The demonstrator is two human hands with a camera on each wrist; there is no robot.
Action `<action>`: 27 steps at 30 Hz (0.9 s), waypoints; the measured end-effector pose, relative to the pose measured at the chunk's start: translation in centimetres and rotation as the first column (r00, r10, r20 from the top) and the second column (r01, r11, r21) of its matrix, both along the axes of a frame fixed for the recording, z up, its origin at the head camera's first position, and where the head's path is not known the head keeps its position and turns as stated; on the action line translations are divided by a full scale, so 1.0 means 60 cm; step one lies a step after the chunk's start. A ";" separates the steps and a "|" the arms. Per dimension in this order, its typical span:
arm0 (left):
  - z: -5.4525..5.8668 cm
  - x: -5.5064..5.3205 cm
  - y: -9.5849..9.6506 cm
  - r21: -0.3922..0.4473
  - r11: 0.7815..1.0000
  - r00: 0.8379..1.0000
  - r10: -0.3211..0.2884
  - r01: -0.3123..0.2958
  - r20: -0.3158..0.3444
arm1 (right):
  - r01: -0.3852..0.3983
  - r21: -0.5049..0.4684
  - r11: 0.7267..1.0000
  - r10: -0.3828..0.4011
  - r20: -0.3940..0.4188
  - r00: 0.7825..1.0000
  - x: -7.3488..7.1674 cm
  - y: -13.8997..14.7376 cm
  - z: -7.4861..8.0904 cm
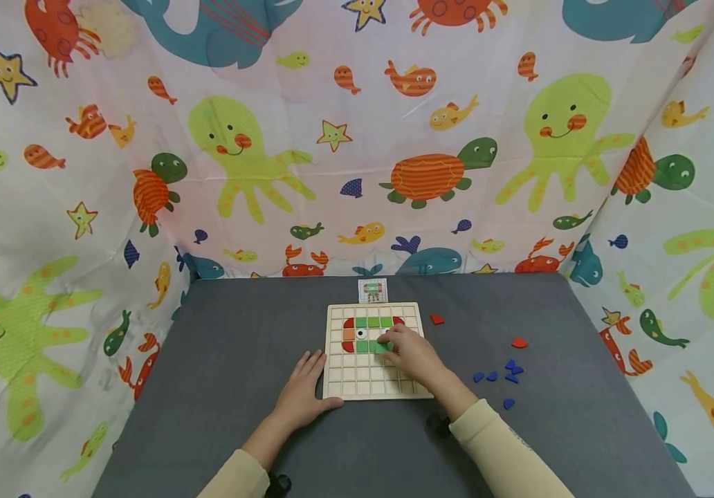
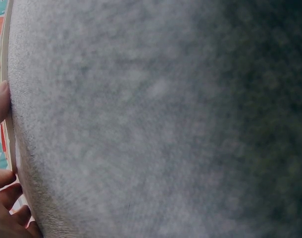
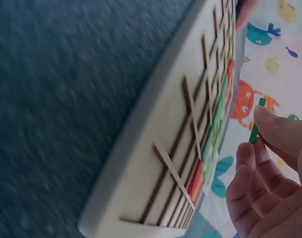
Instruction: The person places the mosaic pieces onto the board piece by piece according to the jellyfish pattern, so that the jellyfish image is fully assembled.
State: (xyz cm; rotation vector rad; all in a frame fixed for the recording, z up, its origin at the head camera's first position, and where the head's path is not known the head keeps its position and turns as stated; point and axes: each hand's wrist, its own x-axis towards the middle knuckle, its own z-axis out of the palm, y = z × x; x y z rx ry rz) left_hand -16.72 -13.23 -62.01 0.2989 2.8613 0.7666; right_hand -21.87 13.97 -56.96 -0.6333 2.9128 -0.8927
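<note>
A wooden grid board [image 1: 357, 391] lies on the dark table, partly filled in its upper rows. Set in it are green squares [image 1: 373, 322], red rounded corner pieces [image 1: 348, 346], an orange square [image 1: 349, 334] and a white eye piece [image 1: 361, 334]. My right hand [image 1: 416, 356] is over the board's right half, hiding some cells. Between its thumb and fingertip it pinches a thin green tile [image 3: 253, 134], held edge-on in the right wrist view. My left hand [image 1: 299, 393] rests at the board's lower left corner, fingertips along the left edge, thumb at the near edge.
A small picture card [image 1: 372, 290] lies just behind the board. To the right are two loose red pieces [image 1: 519, 342] and several blue pieces [image 1: 492, 376]. A sea-animal printed cloth [image 1: 357, 228] hangs behind and beside the grey table [image 1: 245, 332].
</note>
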 end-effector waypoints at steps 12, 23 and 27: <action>-0.003 0.000 0.001 0.008 1.000 1.000 -0.003 0.003 -0.004 | -0.035 0.025 0.999 0.034 0.034 0.999 0.006 -0.019 -0.021; -0.002 0.002 0.001 0.017 1.000 1.000 0.001 -0.001 -0.010 | -0.024 0.072 0.997 0.022 0.025 0.999 0.003 -0.023 -0.036; -0.001 0.002 0.001 0.020 1.000 1.000 -0.002 0.002 -0.012 | -0.025 0.061 0.998 0.023 0.040 0.999 0.000 -0.023 -0.034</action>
